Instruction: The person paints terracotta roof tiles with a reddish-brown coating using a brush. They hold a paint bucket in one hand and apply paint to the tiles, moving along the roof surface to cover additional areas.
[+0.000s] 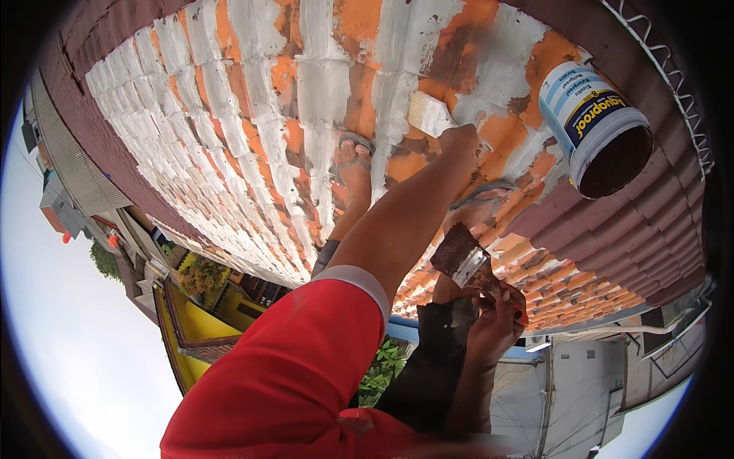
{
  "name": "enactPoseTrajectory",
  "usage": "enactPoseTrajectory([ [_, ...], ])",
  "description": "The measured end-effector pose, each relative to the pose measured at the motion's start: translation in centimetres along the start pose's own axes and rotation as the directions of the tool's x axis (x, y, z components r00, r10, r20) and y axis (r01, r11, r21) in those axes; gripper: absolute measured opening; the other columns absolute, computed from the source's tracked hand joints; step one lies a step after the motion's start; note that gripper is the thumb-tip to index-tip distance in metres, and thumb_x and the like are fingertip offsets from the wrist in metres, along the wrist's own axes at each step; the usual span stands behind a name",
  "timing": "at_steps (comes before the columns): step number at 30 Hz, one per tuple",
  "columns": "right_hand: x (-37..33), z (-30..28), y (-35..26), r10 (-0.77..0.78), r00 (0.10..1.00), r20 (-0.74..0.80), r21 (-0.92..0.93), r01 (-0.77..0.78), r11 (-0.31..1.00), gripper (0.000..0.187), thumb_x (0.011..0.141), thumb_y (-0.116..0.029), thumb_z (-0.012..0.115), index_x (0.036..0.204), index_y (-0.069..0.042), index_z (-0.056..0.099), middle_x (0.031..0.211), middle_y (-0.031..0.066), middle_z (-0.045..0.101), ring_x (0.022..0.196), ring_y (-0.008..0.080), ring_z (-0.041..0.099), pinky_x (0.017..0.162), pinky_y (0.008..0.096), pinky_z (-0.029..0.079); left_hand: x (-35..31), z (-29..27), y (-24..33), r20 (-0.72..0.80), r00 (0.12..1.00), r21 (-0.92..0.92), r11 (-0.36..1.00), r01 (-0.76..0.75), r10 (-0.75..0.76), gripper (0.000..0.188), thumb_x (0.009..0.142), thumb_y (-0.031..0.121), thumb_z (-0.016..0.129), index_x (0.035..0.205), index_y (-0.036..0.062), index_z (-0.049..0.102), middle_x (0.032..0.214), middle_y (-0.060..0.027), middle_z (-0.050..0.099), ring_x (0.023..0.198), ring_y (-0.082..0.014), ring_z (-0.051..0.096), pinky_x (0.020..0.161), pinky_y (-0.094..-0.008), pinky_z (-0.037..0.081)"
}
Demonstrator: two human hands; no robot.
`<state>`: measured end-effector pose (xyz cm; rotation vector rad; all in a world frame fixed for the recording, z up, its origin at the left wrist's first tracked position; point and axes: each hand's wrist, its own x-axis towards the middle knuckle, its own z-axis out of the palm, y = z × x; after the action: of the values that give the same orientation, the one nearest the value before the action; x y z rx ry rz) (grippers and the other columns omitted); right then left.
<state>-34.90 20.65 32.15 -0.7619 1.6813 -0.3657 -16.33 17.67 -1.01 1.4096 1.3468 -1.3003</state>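
A red sleeve (pixel 290 375) fills the lower centre of the frame, nearest the lens, and from it a bare forearm runs up to the left hand (pixel 457 140) at upper centre. That hand is closed around the handle of a wide paintbrush (pixel 428 114), whose white-loaded bristles lie against the tiled roof (pixel 229 115). Lower right of centre, the right hand (pixel 495 317) is clamped on a second brush (pixel 461 256), dark and caked brown, held off the tiles. Two feet in sandals (pixel 355 164) rest on the roof between the brushes. The tiles are orange, with white coating over the upper left and patchy streaks in the middle; the right edge is bare dark red. At upper right a white paint bucket (pixel 596 126) with a blue label sits on the tiles, lid off, its inside dark. Rooftops and a yellow wall (pixel 183 336) show at lower left.
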Motion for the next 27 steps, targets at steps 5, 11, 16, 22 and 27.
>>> enactPoseTrajectory([
  [5, 0.1, 0.3, 1.1, 0.027, 1.0, 0.0, -0.066, -0.027, 0.997, 0.023, 0.107, -0.015, 0.065, 0.12, 0.004, 0.068, 0.114, 0.0145, 0.072, 0.078, 0.0241, 0.077, 0.069, 0.0295, 0.065, -4.9, -6.2, -0.4, 0.121, 0.99, -0.231, 0.967, 0.105, -0.078, 0.032, 0.104, 0.019, 0.071, 0.126, 0.0043, 0.053, 0.103, -0.0111, 0.06, 0.085, -0.0211, 0.065, 0.069, -0.0435, 0.065],
  [11, 0.4, 0.6, 2.3, -0.079, 0.978, 0.192, -0.248, 0.127, 0.96, 0.029, 0.112, -0.019, 0.061, 0.125, 0.006, 0.066, 0.117, 0.0154, 0.073, 0.096, 0.0212, 0.079, 0.075, 0.0291, 0.068, -12.4, -23.7, 6.2, 0.032, 0.763, 0.398, 0.692, -0.602, 0.646, 0.03, 0.105, 0.026, 0.072, 0.113, -0.0006, 0.061, 0.082, -0.0128, 0.065, 0.075, -0.0227, 0.069, 0.065, -0.0477, 0.059],
  [16, 0.7, 1.5, 3.4, -0.127, 0.968, 0.216, -0.29, 0.187, 0.938, 0.028, 0.111, -0.019, 0.062, 0.123, 0.006, 0.066, 0.115, 0.0154, 0.075, 0.094, 0.0206, 0.08, 0.073, 0.0282, 0.068, -9.6, -34.8, 19.2, 0.03, 0.31, 0.914, 0.099, -0.393, 0.95, 0.041, 0.108, 0.038, 0.06, 0.111, -0.0026, 0.064, 0.097, -0.0341, 0.072, 0.096, -0.0531, 0.07, 0.086, -0.0602, 0.053],
  [22, -0.1, 4.1, 3.5, 0.013, 0.986, 0.166, -0.282, 0.035, 0.959, 0.024, 0.108, -0.017, 0.067, 0.121, 0.004, 0.068, 0.11, 0.0121, 0.075, 0.09, 0.0199, 0.08, 0.07, 0.0273, 0.067, 1.2, -42.3, 29.8, 0.32, 0.357, 0.923, -0.203, -0.327, 0.878, 0.047, 0.11, 0.041, 0.054, 0.105, -0.0027, 0.069, 0.1, -0.032, 0.073, 0.103, -0.054, 0.07, 0.091, -0.0597, 0.054],
  [27, -1.2, 5.9, 3.7, 0.05, 0.993, 0.104, -0.279, -0.019, 0.96, 0.024, 0.106, -0.016, 0.068, 0.12, 0.004, 0.068, 0.106, 0.0119, 0.074, 0.085, 0.0195, 0.078, 0.069, 0.0277, 0.065, 0.6, -52.6, 22.8, 0.261, 0.856, 0.804, -0.592, 0.064, 0.446, 0.037, 0.1, 0.025, 0.058, 0.097, -0.0051, 0.078, 0.105, -0.0287, 0.078, 0.104, -0.0472, 0.075, 0.094, -0.0529, 0.06],
])
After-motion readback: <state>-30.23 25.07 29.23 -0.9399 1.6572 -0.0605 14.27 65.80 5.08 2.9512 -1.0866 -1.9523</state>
